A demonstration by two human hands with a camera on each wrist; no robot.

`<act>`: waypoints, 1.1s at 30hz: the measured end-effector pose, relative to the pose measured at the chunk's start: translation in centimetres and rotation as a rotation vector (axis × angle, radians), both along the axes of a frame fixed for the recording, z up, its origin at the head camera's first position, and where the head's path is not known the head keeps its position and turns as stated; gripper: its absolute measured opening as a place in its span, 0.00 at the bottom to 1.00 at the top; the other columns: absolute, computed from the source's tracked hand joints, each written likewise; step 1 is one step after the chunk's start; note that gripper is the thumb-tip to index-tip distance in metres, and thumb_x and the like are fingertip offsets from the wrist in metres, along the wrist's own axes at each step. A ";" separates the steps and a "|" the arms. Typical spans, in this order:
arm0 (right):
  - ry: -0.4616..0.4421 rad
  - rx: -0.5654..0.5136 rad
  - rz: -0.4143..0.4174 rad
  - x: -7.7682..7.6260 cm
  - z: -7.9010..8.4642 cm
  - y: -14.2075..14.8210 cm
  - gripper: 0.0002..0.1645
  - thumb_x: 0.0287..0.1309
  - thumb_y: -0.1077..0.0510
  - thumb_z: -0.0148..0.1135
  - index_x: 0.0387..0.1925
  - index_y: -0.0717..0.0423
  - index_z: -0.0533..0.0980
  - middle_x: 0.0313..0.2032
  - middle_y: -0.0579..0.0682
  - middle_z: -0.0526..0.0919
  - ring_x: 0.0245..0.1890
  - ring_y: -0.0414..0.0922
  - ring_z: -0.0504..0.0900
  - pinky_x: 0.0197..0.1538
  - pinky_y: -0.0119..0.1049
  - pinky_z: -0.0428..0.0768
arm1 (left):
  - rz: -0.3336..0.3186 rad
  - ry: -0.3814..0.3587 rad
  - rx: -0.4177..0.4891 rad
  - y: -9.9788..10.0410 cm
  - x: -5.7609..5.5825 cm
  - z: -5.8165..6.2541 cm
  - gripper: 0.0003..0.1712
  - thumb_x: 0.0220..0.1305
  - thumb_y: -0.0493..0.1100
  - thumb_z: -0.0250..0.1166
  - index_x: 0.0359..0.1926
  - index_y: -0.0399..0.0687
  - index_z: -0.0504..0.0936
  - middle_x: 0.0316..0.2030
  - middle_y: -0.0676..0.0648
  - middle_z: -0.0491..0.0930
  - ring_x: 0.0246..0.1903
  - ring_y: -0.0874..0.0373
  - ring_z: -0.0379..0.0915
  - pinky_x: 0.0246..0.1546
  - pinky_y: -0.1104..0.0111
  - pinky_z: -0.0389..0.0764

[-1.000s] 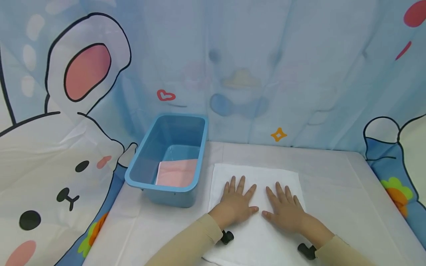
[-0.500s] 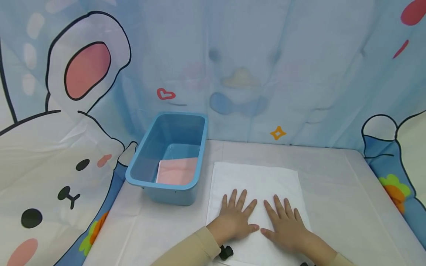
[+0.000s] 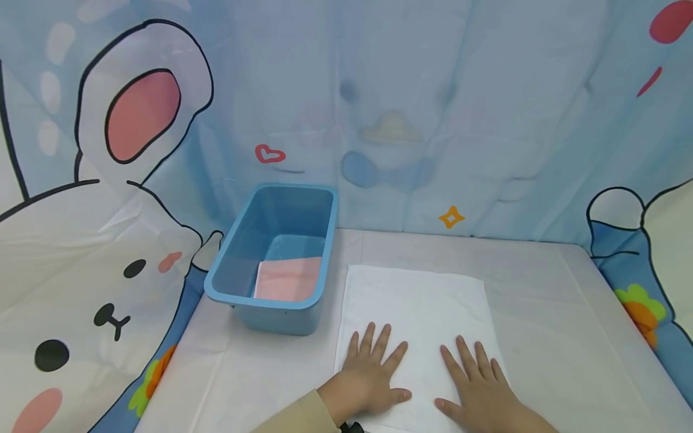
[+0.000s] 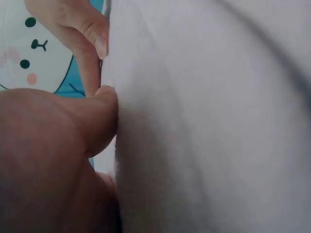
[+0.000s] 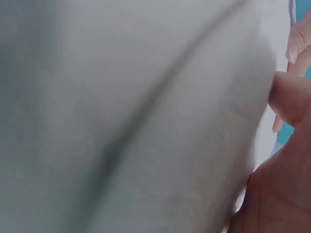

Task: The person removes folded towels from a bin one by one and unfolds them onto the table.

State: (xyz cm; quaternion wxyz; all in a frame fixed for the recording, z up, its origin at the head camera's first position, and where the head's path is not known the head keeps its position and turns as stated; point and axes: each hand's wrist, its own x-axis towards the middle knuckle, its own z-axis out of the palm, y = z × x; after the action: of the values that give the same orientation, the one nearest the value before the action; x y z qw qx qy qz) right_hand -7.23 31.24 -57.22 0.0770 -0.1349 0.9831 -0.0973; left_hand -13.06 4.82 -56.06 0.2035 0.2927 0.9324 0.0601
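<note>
A white cloth (image 3: 417, 300) lies flat on the table, its near end cut off by the bottom of the head view. On its left part rests my left hand (image 3: 368, 379), fingers straight and spread. My right hand (image 3: 482, 388) lies on the right part in the same way, with a gap of bare cloth between the two thumbs. In the left wrist view the thumb (image 4: 97, 116) touches the white fabric (image 4: 194, 121). The right wrist view shows the right thumb (image 5: 291, 97) against the blurred cloth (image 5: 204, 145).
Left of the cloth stands a blue plastic basin (image 3: 265, 305) with a folded pink cloth (image 3: 289, 279) inside. A white cover (image 3: 568, 313) spreads over the table. Behind hangs a light blue curtain (image 3: 514, 120) with cartoon prints.
Both hands have slid over the cloth toward the near edge. In the last half second they have also drawn apart sideways. The basin and pink cloth stay put.
</note>
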 end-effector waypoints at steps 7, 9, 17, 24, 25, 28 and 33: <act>0.078 0.048 -0.027 2.3 -1.7 0.5 0.67 0.65 0.23 0.62 0.89 0.45 0.41 0.86 0.67 0.40 0.81 0.82 0.47 0.68 0.87 0.58 | 0.001 -0.039 0.012 -1.4 1.4 0.2 0.54 0.68 0.85 0.46 0.86 0.81 0.36 0.88 0.49 0.23 0.87 0.41 0.16 0.85 0.36 0.34; 0.102 0.052 -0.040 3.2 -2.3 0.7 0.68 0.65 0.23 0.61 0.89 0.43 0.36 0.87 0.63 0.33 0.83 0.78 0.37 0.69 0.86 0.56 | -0.006 -0.040 0.020 -1.8 1.8 0.1 0.54 0.68 0.85 0.46 0.86 0.80 0.36 0.88 0.49 0.22 0.87 0.41 0.16 0.85 0.36 0.34; 0.290 0.094 -0.030 5.1 -4.1 1.2 0.72 0.63 0.21 0.62 0.88 0.41 0.32 0.88 0.55 0.26 0.84 0.52 0.11 0.77 0.72 0.24 | -0.023 -0.077 0.072 -3.4 2.8 0.0 0.56 0.68 0.85 0.48 0.87 0.78 0.36 0.88 0.48 0.21 0.87 0.38 0.15 0.83 0.33 0.35; 0.370 0.151 -0.041 5.4 -4.7 1.4 0.77 0.57 0.16 0.63 0.88 0.37 0.30 0.88 0.51 0.25 0.83 0.48 0.10 0.76 0.49 0.08 | -0.057 -0.078 0.098 -4.5 3.6 -0.2 0.57 0.69 0.83 0.51 0.88 0.73 0.39 0.88 0.43 0.24 0.87 0.35 0.17 0.82 0.32 0.38; 0.363 0.148 -0.049 5.5 -4.8 1.5 0.77 0.56 0.15 0.62 0.88 0.36 0.29 0.88 0.50 0.25 0.83 0.47 0.09 0.78 0.59 0.12 | -0.064 -0.071 0.098 -4.7 3.8 -0.2 0.57 0.69 0.83 0.51 0.88 0.72 0.39 0.88 0.43 0.24 0.87 0.35 0.17 0.82 0.32 0.39; 0.321 0.150 -0.072 5.8 -4.8 1.6 0.76 0.57 0.14 0.60 0.88 0.35 0.30 0.88 0.48 0.23 0.82 0.46 0.08 0.77 0.81 0.39 | -0.073 -0.054 0.099 -4.9 4.0 -0.5 0.58 0.69 0.83 0.50 0.88 0.71 0.38 0.88 0.42 0.24 0.87 0.34 0.18 0.82 0.32 0.41; 0.228 0.165 -0.092 5.9 -4.7 2.0 0.80 0.48 0.07 0.57 0.88 0.36 0.33 0.87 0.53 0.25 0.84 0.60 0.13 0.67 0.84 0.65 | -0.067 -0.044 0.073 -5.1 4.0 -0.6 0.58 0.68 0.82 0.54 0.88 0.74 0.38 0.88 0.45 0.25 0.87 0.37 0.20 0.83 0.34 0.43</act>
State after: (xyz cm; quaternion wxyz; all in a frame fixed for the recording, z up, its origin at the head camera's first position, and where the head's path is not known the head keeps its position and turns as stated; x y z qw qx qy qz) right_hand -1.36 33.21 -61.92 -0.0290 -0.0932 0.9952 -0.0036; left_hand -9.02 -0.30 -56.62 0.2150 0.3296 0.9146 0.0934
